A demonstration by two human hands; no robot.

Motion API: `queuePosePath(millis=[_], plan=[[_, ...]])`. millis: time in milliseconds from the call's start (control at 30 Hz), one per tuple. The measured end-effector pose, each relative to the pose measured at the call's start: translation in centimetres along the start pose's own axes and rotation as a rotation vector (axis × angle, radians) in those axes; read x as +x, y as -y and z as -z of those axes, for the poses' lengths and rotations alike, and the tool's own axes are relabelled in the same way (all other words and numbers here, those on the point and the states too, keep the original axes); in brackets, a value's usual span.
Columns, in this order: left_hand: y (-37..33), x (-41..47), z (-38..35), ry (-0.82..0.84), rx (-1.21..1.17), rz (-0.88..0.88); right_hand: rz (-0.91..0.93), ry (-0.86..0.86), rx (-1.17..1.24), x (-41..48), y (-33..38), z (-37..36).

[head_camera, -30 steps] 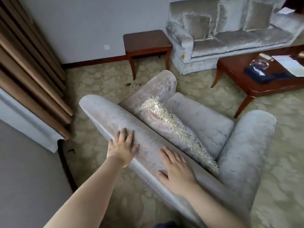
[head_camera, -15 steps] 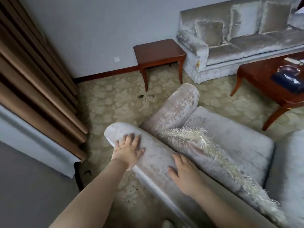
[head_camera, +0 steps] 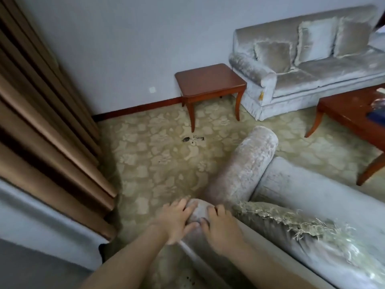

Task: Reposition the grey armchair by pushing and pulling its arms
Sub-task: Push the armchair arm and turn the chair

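Carpet [head_camera: 158, 163] spreads ahead; left hand [head_camera: 175, 223] and right hand [head_camera: 224, 229] clasp a back corner of the grey armchair [head_camera: 245, 170]; repositioning looks unfinished.

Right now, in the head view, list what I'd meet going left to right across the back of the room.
Brown pleated curtain → white wall socket plate → square reddish-brown wooden side table → pale grey velvet sofa with cushions.

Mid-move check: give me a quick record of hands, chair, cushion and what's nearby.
left hand: fingers bent over grey armchair back corner
right hand: grips same corner, thumbs nearly touching
fringed cushion: leaning against chair back
curtain: left of chair, apart
side table: ahead, by wall, apart
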State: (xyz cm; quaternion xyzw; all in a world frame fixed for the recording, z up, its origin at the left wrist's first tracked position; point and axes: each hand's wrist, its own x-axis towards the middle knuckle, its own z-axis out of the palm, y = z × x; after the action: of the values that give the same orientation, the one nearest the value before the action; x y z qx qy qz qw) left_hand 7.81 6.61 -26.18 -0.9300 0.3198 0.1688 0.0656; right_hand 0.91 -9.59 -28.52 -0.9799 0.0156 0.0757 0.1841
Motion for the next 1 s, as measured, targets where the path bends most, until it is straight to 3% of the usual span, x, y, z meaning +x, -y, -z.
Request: queuePosePath(millis=[267,367,600,700,800,900,1000], plan=[[6.0,4.5,0.0,0.123,-0.002,-0.424,-0.323,-0.097,0.026,0.9,0.8,-0.7],[6.2,6.1,0.8,0.066,0.120,-0.573,-0.414,-0.139,0.021,1.0,1.6,-0.4],[4.3,9.8,2.1,0.108,0.207,-0.942,-0.450,-0.188,-0.029,0.8,2.3,0.1],[4.3,10.9,1.8,0.038,0.151,-1.022,-0.466,-0.230,0.006,0.8,2.1,0.0],[4.0,11.5,2.1,0.117,0.148,-1.064,-0.473,-0.236,0.050,1.0,2.0,0.1],[3.5,12.4,1.6,0.023,0.110,-1.190,-0.499,-0.290,0.064,1.0,2.1,0.2],[2.9,13.1,1.6,0.110,0.128,-1.248,-0.569,-0.340,0.046,1.0,2.4,0.3]])
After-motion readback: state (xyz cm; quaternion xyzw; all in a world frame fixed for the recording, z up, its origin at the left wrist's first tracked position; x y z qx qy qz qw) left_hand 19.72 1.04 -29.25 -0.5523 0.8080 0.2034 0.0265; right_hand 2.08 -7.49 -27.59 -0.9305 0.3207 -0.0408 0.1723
